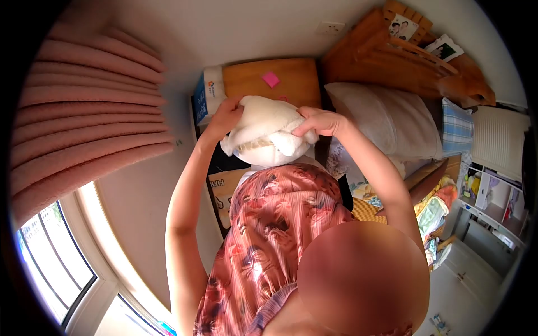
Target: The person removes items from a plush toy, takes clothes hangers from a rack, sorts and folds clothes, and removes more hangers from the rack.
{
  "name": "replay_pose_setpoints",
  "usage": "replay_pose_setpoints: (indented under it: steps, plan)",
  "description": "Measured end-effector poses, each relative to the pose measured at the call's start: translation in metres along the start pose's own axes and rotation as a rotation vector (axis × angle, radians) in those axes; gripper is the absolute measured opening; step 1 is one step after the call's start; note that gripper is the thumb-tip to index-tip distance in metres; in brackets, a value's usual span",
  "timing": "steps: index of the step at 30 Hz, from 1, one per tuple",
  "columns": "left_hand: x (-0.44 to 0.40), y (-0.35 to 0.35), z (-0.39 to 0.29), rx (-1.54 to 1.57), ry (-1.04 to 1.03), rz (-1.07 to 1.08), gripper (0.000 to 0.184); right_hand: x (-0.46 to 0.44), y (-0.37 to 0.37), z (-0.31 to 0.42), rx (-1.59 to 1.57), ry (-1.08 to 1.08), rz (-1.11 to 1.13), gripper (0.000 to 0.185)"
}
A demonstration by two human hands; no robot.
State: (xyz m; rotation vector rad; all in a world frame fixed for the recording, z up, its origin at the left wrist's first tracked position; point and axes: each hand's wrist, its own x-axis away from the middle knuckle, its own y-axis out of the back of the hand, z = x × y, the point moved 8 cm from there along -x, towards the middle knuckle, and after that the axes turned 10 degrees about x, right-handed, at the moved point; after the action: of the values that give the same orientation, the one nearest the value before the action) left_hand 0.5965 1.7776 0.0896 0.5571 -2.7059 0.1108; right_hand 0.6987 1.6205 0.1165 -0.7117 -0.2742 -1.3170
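Observation:
A white, soft, fluffy fabric bundle is held up in front of my body, close to the floral dress. My left hand grips its left edge with closed fingers. On the other side, my right hand pinches a fold between thumb and fingers. A beige strip shows in a gap along the lower part of the bundle, and its underside is hidden. I cannot tell exactly what kind of article it is.
Behind the bundle stands a wooden cabinet top with a pink square and a blue-and-white box. A bed with a pillow lies to the right. Pink curtains and a window are at left.

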Motion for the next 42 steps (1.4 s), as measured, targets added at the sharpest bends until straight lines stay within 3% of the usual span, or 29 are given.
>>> replay_pose_setpoints:
  steps: [1, 3, 6, 7, 10, 12, 14, 15, 17, 20, 23, 26, 31, 35, 38, 41, 42]
  plan:
    - [0.003, -0.009, 0.010, 0.396, 0.098, 0.005, 0.028, -0.001, -0.003, -0.005, -0.103, -0.017, 0.004, 0.055]
    - [0.013, -0.017, 0.019, 0.668, 0.241, -0.060, 0.030, -0.003, -0.008, -0.013, -0.148, -0.050, 0.012, 0.066]
    - [0.019, -0.019, 0.019, 0.856, 0.293, -0.057, 0.031, 0.009, 0.001, 0.017, 0.548, 0.158, -0.341, 0.067]
    - [0.017, -0.020, 0.020, 0.872, 0.289, -0.017, 0.031, 0.025, 0.002, 0.025, 0.550, 0.121, -0.491, 0.067]
    - [0.013, -0.028, 0.029, 1.023, 0.384, 0.050, 0.030, 0.069, -0.006, 0.061, 1.094, 0.546, -0.912, 0.064]
    - [0.009, -0.032, 0.037, 1.082, 0.440, 0.046, 0.030, 0.066, -0.031, 0.057, 1.264, 0.645, -0.742, 0.060]
    - [0.013, -0.031, 0.047, 1.060, 0.460, 0.017, 0.029, 0.058, -0.062, 0.049, 1.496, 0.653, -0.640, 0.056]
    - [0.013, -0.031, 0.046, 1.028, 0.468, 0.005, 0.029, 0.059, -0.069, 0.057, 1.582, 0.704, -0.710, 0.039]
    - [0.016, -0.029, 0.041, 0.964, 0.486, -0.022, 0.030, 0.055, -0.064, 0.059, 1.561, 0.752, -0.801, 0.028]
    - [0.016, -0.005, 0.054, 0.623, 0.325, -0.219, 0.028, 0.059, -0.068, 0.064, 1.450, 0.831, -0.901, 0.016]
    - [0.006, 0.020, 0.003, -0.327, 0.033, -0.287, 0.025, 0.063, -0.089, 0.059, 1.422, 0.801, -0.800, 0.017]
    - [-0.014, 0.034, -0.015, -0.482, -0.121, -0.348, 0.022, 0.067, -0.100, 0.042, 1.313, 0.793, -0.668, 0.017]
    - [-0.054, 0.040, 0.005, -0.499, -0.089, -0.265, 0.025, 0.062, -0.104, 0.023, 1.407, 0.707, -0.508, 0.017]
    - [-0.046, 0.023, -0.026, -0.242, 0.157, -0.122, 0.023, 0.059, -0.087, 0.015, 1.288, 0.643, -0.568, 0.020]
    - [-0.043, 0.003, -0.046, -0.206, 0.121, -0.036, 0.023, 0.058, -0.080, 0.017, 1.244, 0.671, -0.636, 0.020]
    - [-0.002, -0.073, -0.124, -0.489, -0.486, 0.223, 0.022, 0.057, -0.070, 0.012, 1.210, 0.619, -0.584, 0.017]
    - [-0.003, -0.077, -0.121, -0.384, -0.382, 0.264, 0.024, 0.059, -0.069, 0.009, 1.195, 0.607, -0.569, 0.017]
